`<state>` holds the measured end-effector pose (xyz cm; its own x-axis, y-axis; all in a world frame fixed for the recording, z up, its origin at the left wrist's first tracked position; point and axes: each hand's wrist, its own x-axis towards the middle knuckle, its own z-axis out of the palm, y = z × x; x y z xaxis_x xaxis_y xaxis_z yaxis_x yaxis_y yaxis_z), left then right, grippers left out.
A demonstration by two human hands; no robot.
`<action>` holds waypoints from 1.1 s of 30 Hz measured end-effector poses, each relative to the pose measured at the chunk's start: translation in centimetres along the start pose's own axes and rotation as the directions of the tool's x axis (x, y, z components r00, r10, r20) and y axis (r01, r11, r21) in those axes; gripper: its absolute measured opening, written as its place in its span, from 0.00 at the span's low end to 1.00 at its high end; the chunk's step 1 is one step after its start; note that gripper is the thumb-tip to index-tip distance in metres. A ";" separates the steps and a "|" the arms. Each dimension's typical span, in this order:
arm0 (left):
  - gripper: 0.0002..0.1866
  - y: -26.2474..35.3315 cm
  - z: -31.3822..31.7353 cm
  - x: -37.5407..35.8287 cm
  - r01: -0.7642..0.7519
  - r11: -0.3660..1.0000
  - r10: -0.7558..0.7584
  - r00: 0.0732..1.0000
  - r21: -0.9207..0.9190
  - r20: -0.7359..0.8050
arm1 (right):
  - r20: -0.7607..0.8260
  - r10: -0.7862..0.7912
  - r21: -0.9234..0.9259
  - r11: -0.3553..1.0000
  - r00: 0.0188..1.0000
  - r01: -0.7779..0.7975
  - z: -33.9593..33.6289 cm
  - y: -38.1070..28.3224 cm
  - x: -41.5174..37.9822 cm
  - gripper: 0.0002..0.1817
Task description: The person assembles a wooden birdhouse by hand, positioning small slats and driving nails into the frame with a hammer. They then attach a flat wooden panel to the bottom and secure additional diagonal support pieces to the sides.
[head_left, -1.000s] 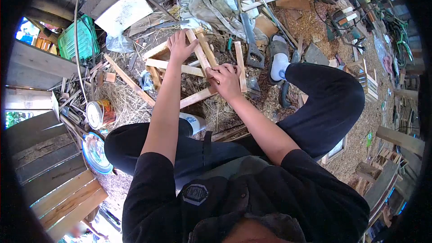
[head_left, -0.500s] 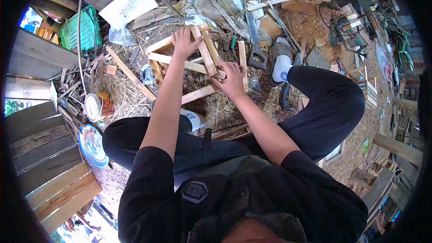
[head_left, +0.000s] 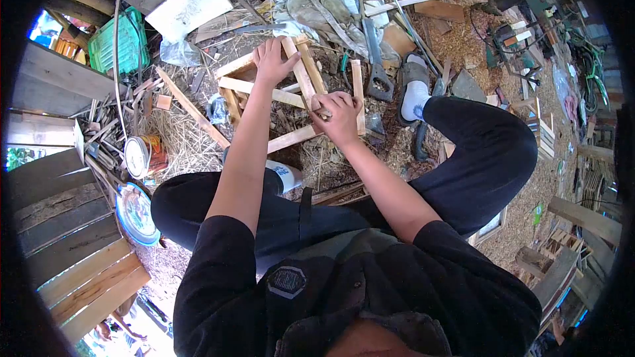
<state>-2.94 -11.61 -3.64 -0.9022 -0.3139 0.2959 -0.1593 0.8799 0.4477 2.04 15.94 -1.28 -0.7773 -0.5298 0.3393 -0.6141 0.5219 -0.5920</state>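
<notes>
A frame of pale wooden slats [head_left: 264, 92] rests on the littered ground between my legs. One wooden slat [head_left: 301, 73] slopes across its upper part. My left hand [head_left: 270, 63] is closed over the corner near that slat's upper end, thumb against the wood. At the lower end, my right hand [head_left: 340, 118] grips the same slat, fingers bent over the joint. An upright wooden strip [head_left: 357, 86] stands just right of my right hand. My fingers hide part of the joint.
A handsaw [head_left: 377, 66] lies right of the frame, near my shoe [head_left: 405, 96]. Crumpled cloth [head_left: 317, 10] and boards are beyond it. A paint can [head_left: 139, 157] and a blue-rimmed basin [head_left: 137, 215] stand at left. A green machine [head_left: 536, 3] is at upper right.
My right hand's fingers have shifted and curled further over the slat's lower end. My left hand stays at the upper corner, and the frame has barely moved.
</notes>
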 end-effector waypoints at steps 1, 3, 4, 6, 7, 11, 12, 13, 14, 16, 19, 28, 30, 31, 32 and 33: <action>0.41 0.0 0.0 0.0 0.005 1.000 -0.005 1.000 0.002 0.006 | -0.015 -0.004 -0.008 1.000 1.000 0.004 0.1 0.0 0.0 0.23; 0.40 0.1 0.2 0.0 -0.008 1.000 0.008 1.000 0.007 -0.026 | -0.010 -0.009 -0.005 1.000 1.000 0.009 0.0 -0.1 -0.1 0.22; 0.39 0.2 0.2 0.0 -0.021 1.000 0.021 0.998 0.012 -0.058 | -0.003 -0.014 -0.003 1.000 1.000 0.014 -0.1 -0.2 -0.1 0.21; 0.39 0.3 0.2 -0.1 -0.023 1.000 0.024 0.998 0.017 -0.064 | -0.015 -0.024 -0.003 1.000 1.000 0.024 -0.2 -0.3 -0.1 0.21; 0.39 0.3 0.3 0.0 -0.023 0.999 0.025 0.997 0.022 -0.070 | -0.025 -0.034 -0.002 0.999 0.999 0.034 -0.2 -0.3 0.0 0.21; 0.38 0.2 0.3 0.0 -0.029 0.999 0.030 0.997 0.024 -0.068 | -0.038 -0.032 -0.010 0.999 0.999 0.031 0.0 -0.3 -0.1 0.21; 0.39 0.1 0.4 -0.1 -0.029 0.999 0.031 0.997 0.030 -0.075 | -0.041 -0.031 -0.009 0.999 0.999 0.031 0.1 -0.3 -0.2 0.21; 0.39 0.0 0.6 -0.1 -0.029 0.999 0.032 0.996 0.037 -0.083 | -0.043 -0.032 -0.007 0.999 0.999 0.031 0.1 -0.3 -0.2 0.20; 0.39 -0.2 0.7 0.0 -0.030 0.999 0.033 0.996 0.036 -0.083 | -0.044 -0.031 -0.009 0.999 0.999 0.031 0.1 -0.3 -0.2 0.20; 0.40 -0.2 0.8 0.0 -0.021 0.999 0.024 0.997 0.041 -0.075 | -0.048 -0.016 0.015 1.000 0.999 0.017 0.2 -0.4 -0.3 0.20; 0.40 -0.2 0.7 0.0 -0.022 0.998 0.026 0.997 0.051 -0.078 | -0.044 -0.020 0.001 1.000 0.999 0.020 0.2 -0.3 -0.2 0.21; 0.39 0.3 0.2 -0.1 0.007 0.998 -0.004 0.999 0.058 -0.043 | 0.026 0.018 0.013 1.000 0.999 -0.019 -0.5 -1.1 0.4 0.17; 0.38 0.3 0.3 -0.1 0.012 0.998 -0.010 0.999 0.059 -0.040 | 0.017 0.029 -0.004 1.000 0.999 -0.029 -0.6 -1.4 0.5 0.16; 0.37 0.3 0.3 -0.1 0.021 0.998 -0.019 0.999 0.061 -0.037 | 0.010 0.038 -0.021 0.999 0.999 -0.038 -0.6 -1.5 0.6 0.16; 0.37 0.3 0.3 0.0 0.016 0.998 -0.014 0.999 0.060 -0.038 | 0.005 0.039 -0.022 0.999 0.999 -0.039 -0.5 -1.6 0.7 0.16; 0.36 -0.1 0.7 0.1 0.018 0.998 -0.016 0.999 0.052 -0.047 | 0.002 0.040 -0.029 0.999 0.999 -0.040 -0.5 -1.8 0.7 0.16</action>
<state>-3.25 -11.45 -4.23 -0.8795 -0.3445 0.3284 -0.1964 0.8912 0.4090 2.49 14.96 0.38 -0.8009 -0.5100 0.3138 -0.5865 0.5620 -0.5833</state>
